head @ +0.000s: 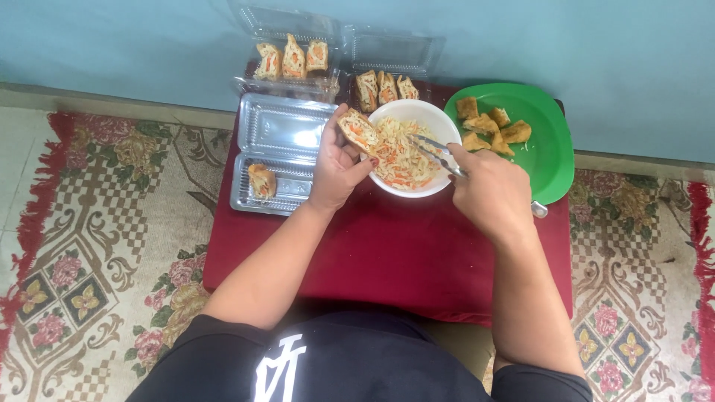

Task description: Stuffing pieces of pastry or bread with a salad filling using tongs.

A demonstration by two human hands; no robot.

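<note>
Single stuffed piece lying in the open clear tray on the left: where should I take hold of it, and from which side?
Grip the piece across its fried outer sides, coming from above. It lies alone in the tray, so its sides are free, and the filling shows at its upper end.

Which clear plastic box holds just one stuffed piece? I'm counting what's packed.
The open box nearest the left hand, at the cloth's left edge: one piece lies in it. The two boxes farther back hold three each.
</note>
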